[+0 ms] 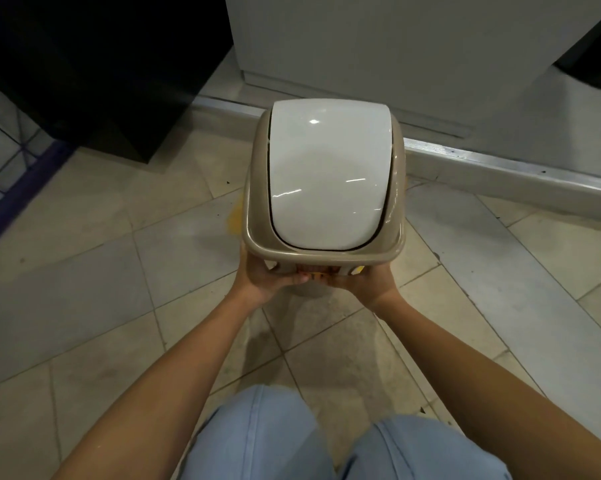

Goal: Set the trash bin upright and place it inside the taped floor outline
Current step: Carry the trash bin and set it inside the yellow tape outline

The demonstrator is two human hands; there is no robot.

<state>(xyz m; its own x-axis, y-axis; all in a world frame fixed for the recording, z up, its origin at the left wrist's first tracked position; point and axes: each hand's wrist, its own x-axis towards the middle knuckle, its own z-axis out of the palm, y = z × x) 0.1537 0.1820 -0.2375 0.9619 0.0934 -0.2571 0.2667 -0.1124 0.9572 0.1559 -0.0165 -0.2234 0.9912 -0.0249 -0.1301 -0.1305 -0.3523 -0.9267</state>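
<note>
Your left hand (pixel 269 277) and right hand (pixel 363 282) grip the near rim of the upright trash bin (pixel 326 174). Yellow tape (pixel 235 221) peeks out beside it; square the bin over that before letting go.

Both hands side by side, arms stretched forward

The left hand (pixel 268 277) and right hand (pixel 365 282) sit close together at the same height, their inner edges nearly touching, fingers curled up and away from the camera, closed on the near rim of the bin (pixel 323 251). The fingertips are mostly hidden. Both forearms are bare and run straight from the lower corners of the view, converging toward the wrists. The knees, in light blue jeans (pixel 275 438), show between the arms at the bottom.
</note>
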